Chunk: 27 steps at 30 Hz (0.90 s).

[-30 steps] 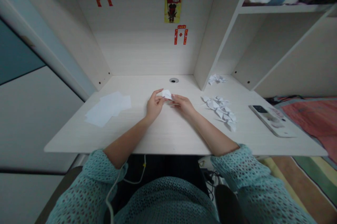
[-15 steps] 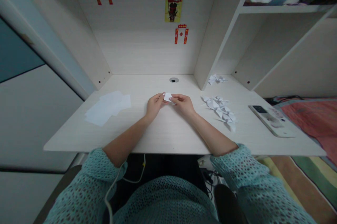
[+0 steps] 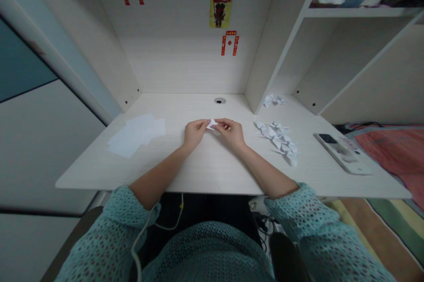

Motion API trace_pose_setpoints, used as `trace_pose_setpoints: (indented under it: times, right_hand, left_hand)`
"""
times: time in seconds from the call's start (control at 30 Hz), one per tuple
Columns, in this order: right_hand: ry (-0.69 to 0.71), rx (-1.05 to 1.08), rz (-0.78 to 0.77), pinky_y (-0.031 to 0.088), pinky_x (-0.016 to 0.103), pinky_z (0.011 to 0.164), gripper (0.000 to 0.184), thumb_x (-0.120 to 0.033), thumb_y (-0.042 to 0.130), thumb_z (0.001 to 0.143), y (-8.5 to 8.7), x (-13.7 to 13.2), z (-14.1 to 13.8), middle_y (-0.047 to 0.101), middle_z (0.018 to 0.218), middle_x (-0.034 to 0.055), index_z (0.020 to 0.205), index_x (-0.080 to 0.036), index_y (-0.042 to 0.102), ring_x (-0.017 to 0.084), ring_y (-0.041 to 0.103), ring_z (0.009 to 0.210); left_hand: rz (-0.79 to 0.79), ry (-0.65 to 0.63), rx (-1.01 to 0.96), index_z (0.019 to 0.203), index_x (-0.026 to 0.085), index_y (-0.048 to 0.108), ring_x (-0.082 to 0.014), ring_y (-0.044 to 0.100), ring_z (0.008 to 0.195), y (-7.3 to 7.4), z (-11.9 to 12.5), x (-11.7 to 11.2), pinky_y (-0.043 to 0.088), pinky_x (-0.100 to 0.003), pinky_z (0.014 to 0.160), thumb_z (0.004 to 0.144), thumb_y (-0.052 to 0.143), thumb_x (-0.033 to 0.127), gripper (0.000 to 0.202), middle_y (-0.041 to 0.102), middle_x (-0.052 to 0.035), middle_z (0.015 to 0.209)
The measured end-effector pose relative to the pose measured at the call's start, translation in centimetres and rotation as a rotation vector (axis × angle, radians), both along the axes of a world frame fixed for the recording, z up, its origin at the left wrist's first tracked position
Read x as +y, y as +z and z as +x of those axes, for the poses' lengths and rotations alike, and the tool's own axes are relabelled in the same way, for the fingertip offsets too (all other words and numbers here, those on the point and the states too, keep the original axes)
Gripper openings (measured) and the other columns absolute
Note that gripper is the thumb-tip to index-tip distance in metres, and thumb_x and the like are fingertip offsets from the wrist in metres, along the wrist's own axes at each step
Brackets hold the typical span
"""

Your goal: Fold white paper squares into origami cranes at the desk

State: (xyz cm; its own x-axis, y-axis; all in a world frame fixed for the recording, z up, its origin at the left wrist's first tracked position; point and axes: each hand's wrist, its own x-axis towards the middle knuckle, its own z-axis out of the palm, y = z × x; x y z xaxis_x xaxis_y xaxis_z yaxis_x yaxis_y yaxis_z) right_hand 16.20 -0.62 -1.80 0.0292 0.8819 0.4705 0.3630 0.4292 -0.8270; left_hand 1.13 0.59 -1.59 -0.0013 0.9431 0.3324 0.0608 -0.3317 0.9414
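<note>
Between my two hands is a small folded piece of white paper, held just above the middle of the desk. My left hand pinches its left side between thumb and fingers. On the other side, my right hand grips the paper with thumb and bent fingers. The fingers hide part of the folds. To the left lies a spread of flat white paper sheets. Several folded white paper pieces form a loose heap to the right of my right hand.
More folded paper pieces sit by the upright divider panel. A phone lies face down on the right side of the desk. A round cable hole is near the back wall. A white cable hangs by my left sleeve.
The folded paper between my fingers has changed shape and now looks more pointed. My fingers have shifted slightly around it. The sheets and the heap stay put.
</note>
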Motion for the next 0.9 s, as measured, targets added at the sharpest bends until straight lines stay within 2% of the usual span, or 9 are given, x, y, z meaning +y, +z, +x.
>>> trace_pose_setpoints:
  times: [0.13,0.27,0.43,0.53,0.63,0.8,0.9]
  right_hand:
    - [0.015,-0.005,-0.001,0.042,0.030,0.067,0.031,-0.049,0.056,0.078,0.22,0.08,0.06,0.070,0.086,0.0038,0.090,-0.024,0.071,0.017,0.056,0.069]
    - [0.020,0.067,-0.024,0.040,0.028,0.062,0.033,-0.047,0.050,0.080,-0.22,0.63,0.09,0.067,0.077,0.0035,0.083,-0.020,0.068,0.016,0.054,0.065]
    - [0.074,0.192,-0.057,0.037,0.024,0.056,0.035,-0.042,0.054,0.078,-0.54,0.71,-0.07,0.056,0.060,-0.0038,0.106,-0.021,0.056,0.013,0.047,0.054]
    - [0.104,0.174,-0.018,0.039,0.024,0.061,0.028,-0.039,0.055,0.078,-0.25,0.46,-0.17,0.059,0.068,-0.0020,0.100,-0.022,0.056,0.013,0.052,0.063]
    - [0.126,0.142,-0.049,0.040,0.025,0.063,0.024,-0.040,0.056,0.077,-0.03,0.43,-0.22,0.062,0.080,0.0021,0.090,-0.021,0.061,0.014,0.055,0.071]
    - [0.164,0.186,-0.090,0.041,0.026,0.065,0.028,-0.038,0.065,0.070,0.18,0.60,-0.25,0.063,0.080,0.0022,0.092,-0.021,0.063,0.015,0.056,0.072]
    - [0.191,0.139,-0.080,0.042,0.027,0.066,0.035,-0.038,0.070,0.065,0.32,0.47,-0.30,0.064,0.083,0.0024,0.095,-0.021,0.064,0.015,0.055,0.072]
  left_hand:
    - [-0.030,0.036,0.037,0.075,0.014,0.071,-0.0169,0.062,0.068,0.53,-0.18,-0.29,0.048,-0.026,0.062,0.076,0.059,0.043,0.032,0.069,-0.0043,0.071]
    - [-0.023,0.050,0.073,0.073,0.014,0.071,-0.0158,0.060,0.066,0.52,-0.28,-0.37,0.046,-0.024,0.058,0.077,0.058,0.044,0.033,0.068,-0.0031,0.068]
    - [-0.013,0.046,0.047,0.086,0.014,0.071,-0.0179,0.063,0.075,0.00,-0.24,-0.15,0.047,-0.025,0.061,0.076,0.060,0.041,0.031,0.071,-0.0062,0.085]
    - [-0.017,0.055,0.052,0.086,0.014,0.072,-0.0186,0.063,0.076,0.02,-0.29,-0.11,0.048,-0.026,0.061,0.076,0.060,0.042,0.032,0.071,-0.0070,0.086]
    - [-0.019,0.069,0.051,0.088,0.015,0.072,-0.0188,0.063,0.077,0.29,-0.29,-0.23,0.048,-0.026,0.061,0.076,0.060,0.043,0.032,0.071,-0.0065,0.084]
    - [-0.020,0.085,0.048,0.089,0.015,0.072,-0.0163,0.061,0.071,0.64,-0.34,-0.34,0.045,-0.023,0.057,0.077,0.058,0.044,0.034,0.070,-0.0050,0.078]
    - [-0.006,0.082,0.036,0.089,0.015,0.072,-0.0136,0.057,0.065,0.66,-0.50,-0.17,0.042,-0.022,0.054,0.078,0.056,0.046,0.037,0.069,-0.0032,0.073]
